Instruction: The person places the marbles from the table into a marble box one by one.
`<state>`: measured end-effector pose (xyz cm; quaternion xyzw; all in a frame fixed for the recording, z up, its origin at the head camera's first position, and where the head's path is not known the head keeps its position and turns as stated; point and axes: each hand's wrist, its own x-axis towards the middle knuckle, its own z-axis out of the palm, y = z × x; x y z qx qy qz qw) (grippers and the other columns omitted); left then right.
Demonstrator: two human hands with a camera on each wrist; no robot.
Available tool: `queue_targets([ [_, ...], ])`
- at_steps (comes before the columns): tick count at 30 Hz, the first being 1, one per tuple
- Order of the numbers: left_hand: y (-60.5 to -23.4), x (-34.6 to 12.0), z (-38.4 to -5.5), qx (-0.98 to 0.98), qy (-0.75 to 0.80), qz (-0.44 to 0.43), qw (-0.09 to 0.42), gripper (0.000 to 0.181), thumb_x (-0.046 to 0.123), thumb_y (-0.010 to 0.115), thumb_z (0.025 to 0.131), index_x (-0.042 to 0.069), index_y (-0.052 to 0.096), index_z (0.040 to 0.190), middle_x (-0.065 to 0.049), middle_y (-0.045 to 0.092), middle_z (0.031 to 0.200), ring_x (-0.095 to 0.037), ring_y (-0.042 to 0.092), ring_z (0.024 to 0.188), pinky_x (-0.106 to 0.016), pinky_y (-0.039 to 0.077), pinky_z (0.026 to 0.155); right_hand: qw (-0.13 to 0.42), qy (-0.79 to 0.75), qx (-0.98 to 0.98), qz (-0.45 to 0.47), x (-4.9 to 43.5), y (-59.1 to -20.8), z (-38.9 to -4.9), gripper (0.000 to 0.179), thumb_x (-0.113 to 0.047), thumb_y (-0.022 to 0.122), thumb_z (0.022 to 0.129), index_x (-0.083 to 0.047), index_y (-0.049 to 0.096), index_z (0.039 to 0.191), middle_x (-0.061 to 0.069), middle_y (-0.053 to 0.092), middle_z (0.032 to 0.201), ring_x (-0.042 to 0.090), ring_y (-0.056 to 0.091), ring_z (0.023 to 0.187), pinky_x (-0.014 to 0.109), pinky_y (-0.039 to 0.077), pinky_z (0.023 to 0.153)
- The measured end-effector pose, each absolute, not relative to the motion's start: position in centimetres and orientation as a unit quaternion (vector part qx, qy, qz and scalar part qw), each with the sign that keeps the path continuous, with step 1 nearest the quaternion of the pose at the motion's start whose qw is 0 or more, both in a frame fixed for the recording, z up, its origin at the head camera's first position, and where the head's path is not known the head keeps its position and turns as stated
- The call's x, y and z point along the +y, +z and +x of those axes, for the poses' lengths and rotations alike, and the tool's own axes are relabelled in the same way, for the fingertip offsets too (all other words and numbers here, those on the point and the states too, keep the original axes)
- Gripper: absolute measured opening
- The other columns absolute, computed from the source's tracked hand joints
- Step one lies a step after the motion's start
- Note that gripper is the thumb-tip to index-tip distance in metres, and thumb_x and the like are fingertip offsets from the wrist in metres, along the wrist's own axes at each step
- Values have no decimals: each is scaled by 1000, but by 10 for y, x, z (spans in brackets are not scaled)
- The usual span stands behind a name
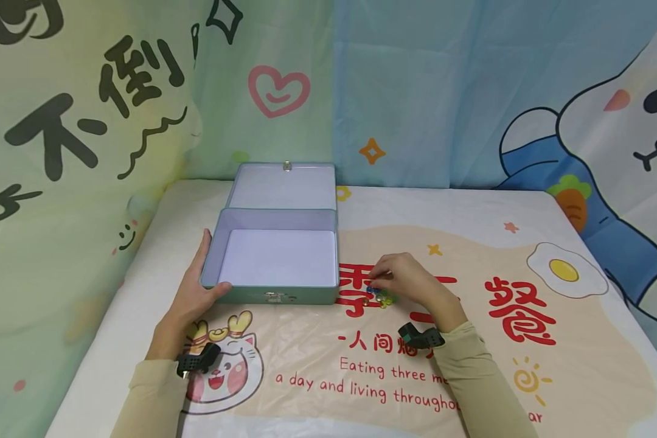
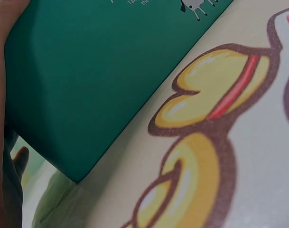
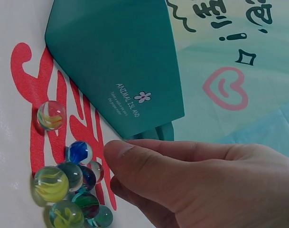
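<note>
A shallow green tin box (image 1: 285, 296) with a pale inside stands with its hinged lid (image 1: 285, 188) raised at the back. My left hand (image 1: 201, 292) holds its front left corner, the thumb at the front rim and the fingers along the left side. To the right of the tin, several glass marbles (image 3: 51, 184) lie in a small cluster on the cloth. A single marble (image 3: 52, 115) lies apart, nearer the tin. My right hand (image 3: 196, 183) is beside the cluster, thumb and fingers bent towards it, fingertips close to the marbles and no marble visible between them.
A printed tablecloth (image 1: 394, 243) with red lettering, a cat and a fried egg covers the table. Printed fabric (image 1: 405, 79) hangs behind and at the left. Dark wrist-worn cameras sit on both wrists.
</note>
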<state>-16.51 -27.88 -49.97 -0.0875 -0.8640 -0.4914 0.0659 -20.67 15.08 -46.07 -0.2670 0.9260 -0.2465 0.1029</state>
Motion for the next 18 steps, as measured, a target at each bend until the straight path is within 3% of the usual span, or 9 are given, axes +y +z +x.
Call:
queue_targets([
  [7, -499, -279, -165, -864, -491, -91, 66, 118, 62, 73, 67, 28, 1, 154, 4, 2, 161, -28, 6, 148, -62, 11, 114, 99, -226, 930, -274, 149, -462, -207, 16, -19, 77, 80, -11, 76, 94, -3, 70, 91, 14, 62, 86, 34, 55, 83],
  [12, -480, -271, -157, -859, -501, -91, 60, 120, 60, 73, 69, 15, 2, 154, -8, 3, 161, -34, 6, 147, -63, 10, 114, 90, -214, 930, -286, 147, -463, -207, 18, -18, 77, 79, -10, 76, 95, -3, 70, 89, 13, 62, 83, 33, 54, 82],
  [18, -495, -277, -163, -859, -497, -97, 71, 117, 64, 72, 68, 28, 1, 154, 3, 3, 161, -29, 7, 148, -63, 10, 114, 82, -209, 931, -288, 146, -465, -207, 18, -17, 77, 79, -9, 76, 95, -2, 70, 88, 12, 61, 81, 31, 55, 79],
])
